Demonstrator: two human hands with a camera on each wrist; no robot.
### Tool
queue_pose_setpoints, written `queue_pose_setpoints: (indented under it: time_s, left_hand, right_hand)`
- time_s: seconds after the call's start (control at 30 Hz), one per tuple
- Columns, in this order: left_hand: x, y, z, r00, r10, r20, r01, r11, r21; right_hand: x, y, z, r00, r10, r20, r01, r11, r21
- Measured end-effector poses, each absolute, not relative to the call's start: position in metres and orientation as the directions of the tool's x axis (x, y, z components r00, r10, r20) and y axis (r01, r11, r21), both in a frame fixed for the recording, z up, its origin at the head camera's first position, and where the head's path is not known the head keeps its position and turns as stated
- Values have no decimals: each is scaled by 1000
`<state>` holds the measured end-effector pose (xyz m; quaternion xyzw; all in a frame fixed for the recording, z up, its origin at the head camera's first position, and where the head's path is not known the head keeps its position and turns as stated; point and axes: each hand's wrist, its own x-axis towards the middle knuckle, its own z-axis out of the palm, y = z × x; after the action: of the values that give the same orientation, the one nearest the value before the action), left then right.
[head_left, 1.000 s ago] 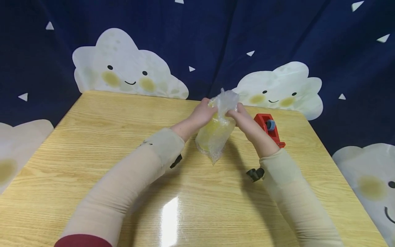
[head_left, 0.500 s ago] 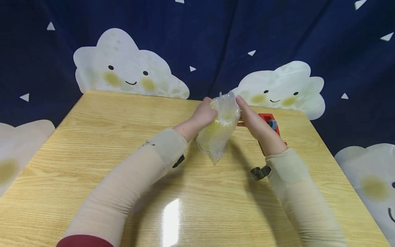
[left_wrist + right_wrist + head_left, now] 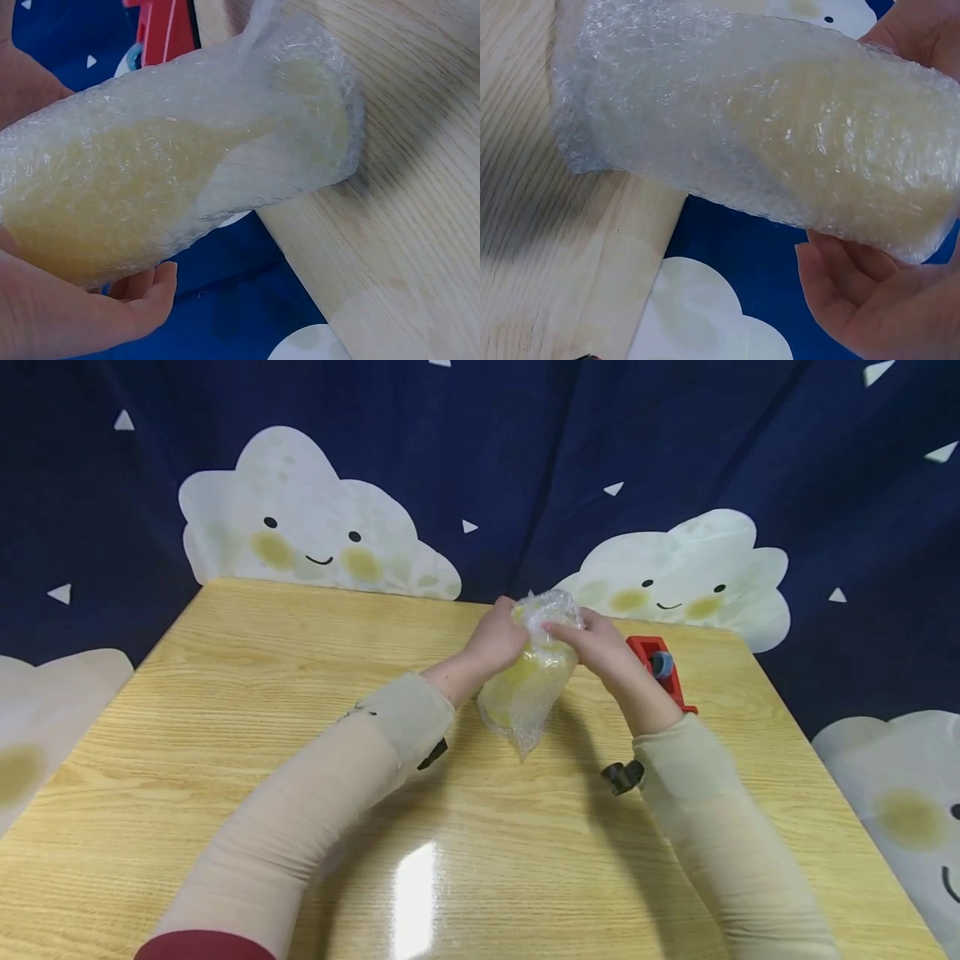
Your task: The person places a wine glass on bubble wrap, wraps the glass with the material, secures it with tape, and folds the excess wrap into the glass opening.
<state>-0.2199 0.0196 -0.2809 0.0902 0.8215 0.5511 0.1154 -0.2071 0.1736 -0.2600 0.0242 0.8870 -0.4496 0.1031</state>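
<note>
A yellow object wrapped in clear bubble wrap (image 3: 525, 689) is held tilted over the far part of the table; the wrap blurs its kind. My left hand (image 3: 497, 635) grips the upper end from the left, its thumb on the near side. From the right, my right hand (image 3: 600, 647) holds the same end, with the thumb pressing the wrap near the top. In the left wrist view, the bubble wrap (image 3: 150, 165) hides part of both hands. Fingers (image 3: 832, 277) of the right hand curl beneath the bundle in the right wrist view. Whether its lower end touches the table cannot be told.
A red tape dispenser (image 3: 677, 693) with a bluish roll (image 3: 661, 665) stands just right of the right forearm. The wooden table (image 3: 300, 652) ends at a dark blue curtain (image 3: 517, 460) with cloud prints. Black wrist cameras (image 3: 622, 777) hang under both sleeves.
My right hand lifted its thumb to the bundle's right edge, then brought it back over the top of the wrap. The wrap's top now sits lower. My left hand has barely moved.
</note>
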Motion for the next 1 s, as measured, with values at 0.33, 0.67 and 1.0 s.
queue_pose_setpoints:
  time_s: [0.33, 0.67, 1.0]
  left_hand:
    - [-219, 17, -282, -961, 266, -76, 39, 400, 916]
    - [-219, 21, -280, -961, 259, -100, 40, 485, 874]
    - [-216, 20, -277, -963, 256, -86, 51, 485, 873]
  right_hand:
    - [-211, 168, -256, -986, 56, -157, 147, 739, -658]
    - [-215, 175, -250, -965, -71, -252, 108, 770, -629]
    - [-216, 180, -249, -957, -94, -276, 135, 696, -705]
